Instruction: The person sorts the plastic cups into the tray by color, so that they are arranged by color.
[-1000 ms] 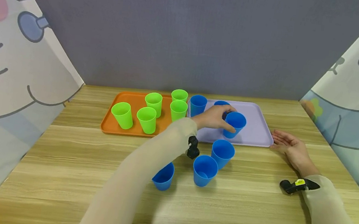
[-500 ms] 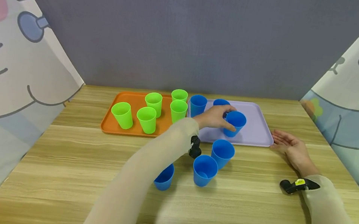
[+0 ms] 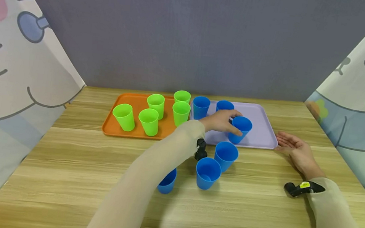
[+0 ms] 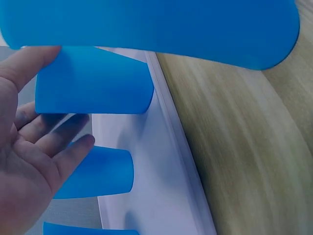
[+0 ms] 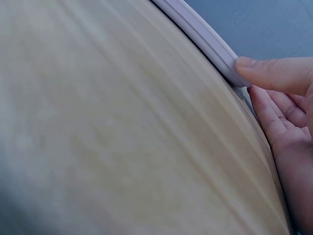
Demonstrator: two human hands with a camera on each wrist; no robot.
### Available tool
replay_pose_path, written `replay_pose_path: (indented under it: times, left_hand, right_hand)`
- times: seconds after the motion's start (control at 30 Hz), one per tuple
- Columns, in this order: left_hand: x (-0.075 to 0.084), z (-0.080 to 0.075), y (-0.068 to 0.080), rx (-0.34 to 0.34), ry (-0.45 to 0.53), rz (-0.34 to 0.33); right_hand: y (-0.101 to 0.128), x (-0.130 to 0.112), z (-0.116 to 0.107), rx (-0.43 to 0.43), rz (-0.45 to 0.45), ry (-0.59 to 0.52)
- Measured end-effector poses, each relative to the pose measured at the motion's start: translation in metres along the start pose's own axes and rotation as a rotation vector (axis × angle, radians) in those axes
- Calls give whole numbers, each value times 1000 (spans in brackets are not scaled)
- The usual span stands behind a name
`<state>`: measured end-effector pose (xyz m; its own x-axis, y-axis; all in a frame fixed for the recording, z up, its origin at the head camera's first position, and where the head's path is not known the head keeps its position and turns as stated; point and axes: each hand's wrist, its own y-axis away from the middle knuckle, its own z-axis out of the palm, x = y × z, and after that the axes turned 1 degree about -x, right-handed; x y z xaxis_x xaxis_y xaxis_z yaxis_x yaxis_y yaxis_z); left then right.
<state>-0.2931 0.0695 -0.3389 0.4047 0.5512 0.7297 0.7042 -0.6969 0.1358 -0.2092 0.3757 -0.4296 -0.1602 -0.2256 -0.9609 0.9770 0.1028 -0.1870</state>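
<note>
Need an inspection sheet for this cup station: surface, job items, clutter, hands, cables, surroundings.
Surface: wood-grain table.
Job items: orange tray bearing five green cups; lavender tray with two blue cups at the back; three blue cups on the table, one partly behind the left sleeve.
Clutter: nothing seen.
Left hand: grips another blue cup over the lavender tray; base contact unclear.
Right hand: thumb and finger pinch the lavender tray's near right corner.
Cables: nothing seen.
Surroundings: grey panel behind, cartoon-printed sheets both sides.
</note>
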Motion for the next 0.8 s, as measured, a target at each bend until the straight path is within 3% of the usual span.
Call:
replay_pose_path:
  times: [0.23, 0.5, 0.8]
  left_hand:
    - [1, 2, 0, -1, -22, -32]
    - [2, 2, 2, 5, -33, -11]
    - [5, -7, 8, -6, -19, -33]
  right_hand:
    - [1, 0, 1, -4, -15, -9]
    - [1, -2, 1, -7, -23, -21]
    - [1, -1, 0, -8, -28, -15]
